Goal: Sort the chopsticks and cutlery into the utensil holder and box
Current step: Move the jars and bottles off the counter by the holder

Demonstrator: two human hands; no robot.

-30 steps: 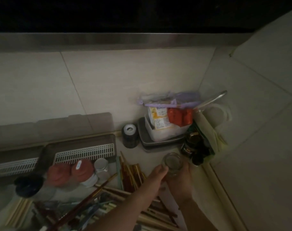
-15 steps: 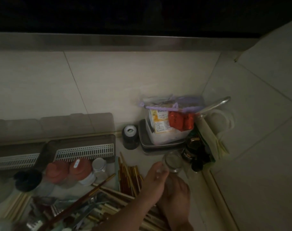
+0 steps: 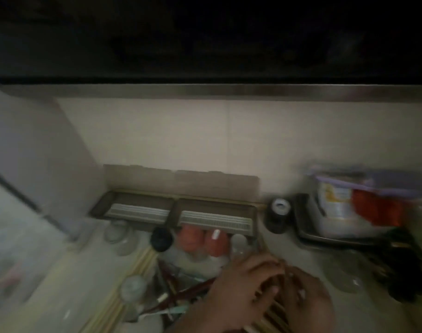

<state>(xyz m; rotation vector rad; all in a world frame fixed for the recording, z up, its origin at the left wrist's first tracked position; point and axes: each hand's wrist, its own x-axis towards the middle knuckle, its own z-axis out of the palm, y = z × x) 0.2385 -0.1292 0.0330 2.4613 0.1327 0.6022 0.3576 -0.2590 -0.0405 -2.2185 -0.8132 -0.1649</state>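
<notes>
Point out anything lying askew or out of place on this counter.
The heap of dark-red and pale wooden chopsticks lies crisscrossed loose on the countertop, not in the grey slotted utensil box behind. Blur hides finer detail.

Bench (image 3: 299, 255): pale surface, dim and blurred.
Carries two slotted boxes (image 3: 173, 211), red-lidded jars (image 3: 200, 241), loose chopsticks (image 3: 137, 265), a metal tray (image 3: 325, 234).

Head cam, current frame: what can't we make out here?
- Grip: both hands, left hand and right hand, lie over a bundle of chopsticks; motion blur hides whether the fingers grip them.
- Cutlery pile: dim and smeared, single pieces unreadable.
- Tub label: blurred, illegible.
- Trays at the wall: contents unclear in low light.
- Forearms and chopstick ends: cut off by the bottom edge.
</notes>
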